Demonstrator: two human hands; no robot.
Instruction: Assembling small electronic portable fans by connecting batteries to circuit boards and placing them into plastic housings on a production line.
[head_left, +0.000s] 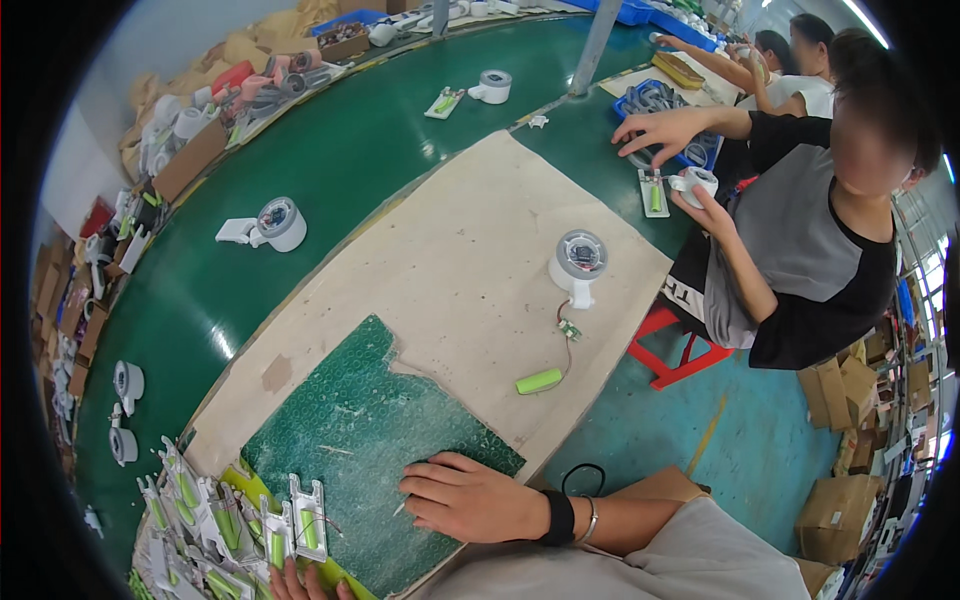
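Observation:
My right hand (468,498), a black band on its wrist, lies palm down on the green textured mat (350,430). Its fingers are stretched out, and a tiny pale sliver shows by the fingertips; whether they touch it I cannot tell. At the lower edge, my left hand (300,582) is partly cut off, fingers apart, against a pile of white plastic casings with green battery cells (225,525). One such casing (310,518) stands nearest those fingers. Farther off on the board rests a round grey-and-white fan-like unit (578,262), wired to a small circuit board (569,330) and a green cell (538,381).
A beige board (470,230) covers the bench beside a green belt (350,170) carrying several white units (282,224). A co-worker's hands (665,135) handle a white part at right, near a blue basket (715,150) and red stool (665,345). Cartons (835,515) stand on the floor.

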